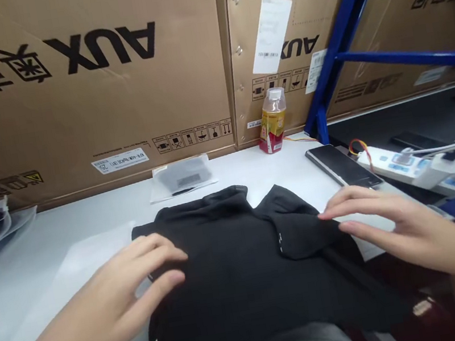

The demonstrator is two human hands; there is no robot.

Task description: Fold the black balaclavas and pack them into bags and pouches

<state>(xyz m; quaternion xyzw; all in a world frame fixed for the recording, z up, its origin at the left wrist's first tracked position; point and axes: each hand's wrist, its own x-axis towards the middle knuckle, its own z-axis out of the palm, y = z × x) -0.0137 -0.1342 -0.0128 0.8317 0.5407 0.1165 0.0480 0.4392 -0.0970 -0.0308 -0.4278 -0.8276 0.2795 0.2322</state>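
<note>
A black garment (233, 262) with short white stitch marks lies spread over the front of the white table, its near part hanging down over the edge. My left hand (149, 275) is over the garment's left side, fingers stretched and thumb apart, with nothing held. At the right, a flap of the cloth is folded over onto the garment. My right hand (378, 221) is beside this flap, its fingertips at the cloth's edge and its thumb apart from the fingers. Whether those fingertips touch the cloth I cannot tell.
Large cardboard boxes (92, 111) line the back of the white table (88, 215). A drink bottle (273, 123), a phone (341, 167) and a flat plastic packet (183, 176) stand or lie behind the garment. Blue rack posts (334, 55) and a power strip (399, 160) are at right.
</note>
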